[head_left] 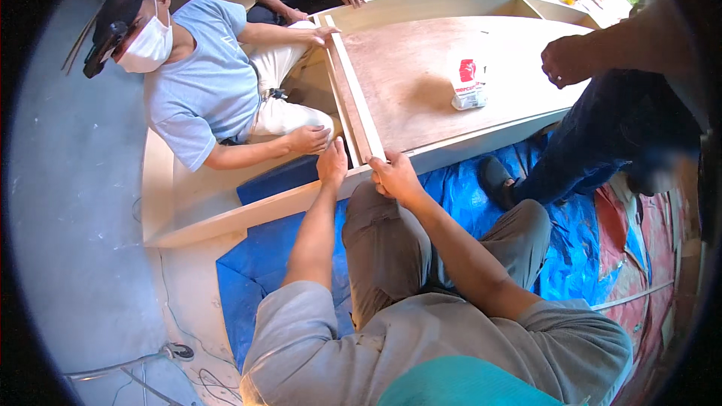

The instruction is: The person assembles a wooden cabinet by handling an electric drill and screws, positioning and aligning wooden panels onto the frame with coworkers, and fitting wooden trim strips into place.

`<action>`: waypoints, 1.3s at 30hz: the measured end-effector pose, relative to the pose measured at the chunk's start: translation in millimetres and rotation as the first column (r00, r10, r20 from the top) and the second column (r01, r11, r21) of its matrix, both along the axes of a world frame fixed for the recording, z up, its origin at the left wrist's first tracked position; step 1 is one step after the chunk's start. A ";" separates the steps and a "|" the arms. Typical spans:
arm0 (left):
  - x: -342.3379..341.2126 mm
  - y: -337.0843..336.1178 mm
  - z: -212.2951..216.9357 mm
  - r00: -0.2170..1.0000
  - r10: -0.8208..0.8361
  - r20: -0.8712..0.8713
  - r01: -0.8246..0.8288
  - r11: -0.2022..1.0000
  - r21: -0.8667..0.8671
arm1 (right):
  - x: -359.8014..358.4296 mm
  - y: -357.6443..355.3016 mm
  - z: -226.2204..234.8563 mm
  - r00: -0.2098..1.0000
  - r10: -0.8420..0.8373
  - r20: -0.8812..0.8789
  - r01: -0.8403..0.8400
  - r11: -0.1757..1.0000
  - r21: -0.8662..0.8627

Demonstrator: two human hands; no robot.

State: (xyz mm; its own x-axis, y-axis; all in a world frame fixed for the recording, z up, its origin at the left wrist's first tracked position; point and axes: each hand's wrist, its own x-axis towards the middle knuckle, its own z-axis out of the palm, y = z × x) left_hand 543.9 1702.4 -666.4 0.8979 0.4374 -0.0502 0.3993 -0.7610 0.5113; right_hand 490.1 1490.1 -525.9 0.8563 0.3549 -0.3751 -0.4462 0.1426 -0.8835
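A long pale wooden strip lies along the edge of a plywood panel, inside a curved wooden frame. At the strip's near end, my right hand is closed around it, thumb on top. My left hand is raised just left of that end, by the near rail of the frame, fingers pointing away and apart from the strip. It appears to hold nothing. Across the frame, a masked person in a light blue shirt rests one hand on the strip's far end; their other hand is close to mine.
A white and red plastic bag sits on the panel. Another person sits behind the frame, and one in dark trousers stands at the right. Blue tarp covers the floor under me. Cables and a caster wheel lie lower left.
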 end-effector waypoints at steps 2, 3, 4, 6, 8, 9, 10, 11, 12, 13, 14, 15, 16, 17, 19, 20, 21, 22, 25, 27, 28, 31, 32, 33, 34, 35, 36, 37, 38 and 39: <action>-0.8 -0.5 0.4 1.000 -0.008 0.023 0.007 1.000 0.020 | -2.9 0.7 -1.1 1.000 -0.001 0.011 0.001 1.000 -0.031; -1.3 -0.7 0.7 1.000 -0.006 0.027 0.006 1.000 0.019 | -3.4 1.6 -1.7 1.000 -0.002 0.021 0.003 0.999 -0.034; -1.6 -1.8 0.4 0.999 -0.011 0.035 0.010 1.000 0.016 | -2.7 2.3 -3.1 1.000 -0.012 0.019 0.013 1.000 -0.022; -2.2 -3.6 0.5 0.997 -0.016 0.079 0.014 1.000 0.024 | 0.8 4.6 -6.1 1.000 -0.010 0.022 0.010 1.000 -0.026; -2.5 -5.2 1.3 0.994 -0.036 0.102 0.032 0.998 0.046 | 6.0 7.1 -9.5 1.000 -0.008 0.024 0.009 1.000 -0.008; -2.7 -6.1 1.4 0.995 -0.038 0.096 0.034 0.998 0.046 | 9.7 8.5 -11.5 1.000 0.006 0.028 -0.005 1.000 -0.022; -2.8 -6.4 2.0 0.999 -0.027 0.041 0.025 0.999 0.038 | 12.5 9.8 -13.4 0.999 0.020 0.030 -0.019 0.999 -0.036; -3.0 -7.2 2.1 0.998 -0.043 0.052 0.041 0.998 0.041 | 14.8 10.8 -15.8 0.999 0.016 0.036 -0.014 0.999 -0.037; -3.2 -7.4 2.5 0.998 -0.039 0.054 0.036 0.998 0.058 | 17.0 11.5 -18.0 1.000 0.009 -0.008 -0.009 1.000 -0.028; -3.5 -7.9 2.4 0.999 -0.023 0.045 0.020 0.997 0.071 | 18.7 11.8 -20.4 0.999 0.002 -0.054 -0.003 1.000 -0.019; -3.9 -8.1 2.2 0.998 -0.026 0.057 0.022 0.997 0.069 | 20.6 11.6 -22.7 0.999 -0.001 -0.054 -0.001 1.000 -0.023; -4.4 -8.4 1.8 0.997 -0.036 0.068 0.031 0.997 0.074 | 21.8 11.6 -24.8 0.998 -0.005 -0.063 0.003 0.999 -0.034; -4.9 -8.5 1.1 0.997 -0.033 0.073 0.027 0.997 0.073 | 23.5 11.8 -26.8 0.997 -0.011 -0.081 0.006 0.998 -0.056; -5.3 -8.4 0.6 0.997 -0.028 0.070 0.023 0.998 0.065 | 25.1 12.0 -28.1 0.997 -0.008 -0.075 0.005 0.999 -0.043; -5.4 -8.1 -1.1 0.994 -0.041 0.102 0.036 0.998 0.051 | 29.8 12.6 -29.4 0.993 -0.006 -0.121 0.003 1.000 -0.031; -4.8 -7.8 -2.0 0.993 -0.033 0.118 0.031 0.999 0.021 | 32.6 13.5 -29.0 0.994 0.004 -0.105 -0.005 1.000 -0.012; -4.3 -7.4 -2.9 0.990 -0.054 0.127 0.051 0.998 0.026 | 35.2 14.6 -28.1 0.995 0.007 -0.101 -0.010 1.000 -0.027; -3.0 -6.7 -3.7 0.993 -0.051 0.111 0.048 0.998 0.036 | 36.7 14.9 -27.1 0.994 0.010 -0.108 -0.014 0.999 -0.038; 0.0 -5.3 -5.2 0.995 -0.054 0.082 0.051 0.998 0.043 | 37.9 14.4 -21.9 0.989 0.025 -0.145 -0.021 0.999 0.032; 1.6 -4.7 -5.1 0.995 -0.063 0.079 0.059 0.997 0.044 | 34.5 12.8 -18.6 0.985 0.035 -0.167 -0.030 0.999 0.033; 1.9 -4.4 -5.0 0.997 -0.058 0.056 0.056 0.997 0.048 | 32.4 11.9 -17.6 0.980 0.038 -0.195 -0.029 0.998 0.050; 2.4 -3.9 -4.7 0.997 -0.054 0.050 0.051 0.997 0.051 | 26.2 10.7 -18.3 0.958 0.067 -0.277 -0.015 0.983 0.185; 2.0 -3.5 -4.8 0.997 -0.051 0.056 0.048 0.998 0.051 | 25.2 11.6 -20.0 0.960 0.060 -0.274 -0.011 0.984 0.177; 1.6 -3.2 -5.1 0.999 -0.038 0.036 0.037 0.998 0.047 | 24.3 13.4 -22.6 0.944 0.099 -0.314 -0.028 0.975 0.221; 0.9 -2.8 -5.5 0.997 -0.052 0.059 0.049 0.997 0.054 | 23.2 15.0 -25.8 0.925 0.139 -0.353 -0.043 0.963 0.267; 0.0 -2.2 -6.0 0.997 -0.050 0.058 0.047 0.998 0.050 | 22.0 16.5 -29.6 0.925 0.137 -0.354 -0.039 0.962 0.269; -0.9 -1.5 -6.5 0.996 -0.053 0.072 0.050 0.998 0.036 | 20.2 17.8 -33.9 0.911 0.182 -0.370 -0.064 0.949 0.309; -2.5 -1.1 -6.9 0.997 -0.052 0.050 0.050 0.998 0.047 | 17.7 18.5 -38.5 0.889 0.212 -0.407 -0.075 0.942 0.327; -4.1 -0.8 -7.3 0.988 -0.082 0.134 0.076 0.996 0.050 | 15.1 19.1 -43.3 0.891 0.226 -0.393 -0.083 0.934 0.348; -6.3 -0.9 -7.4 0.977 -0.095 0.191 0.088 0.995 0.043 | 12.0 18.8 -47.8 0.879 0.251 -0.406 -0.092 0.924 0.372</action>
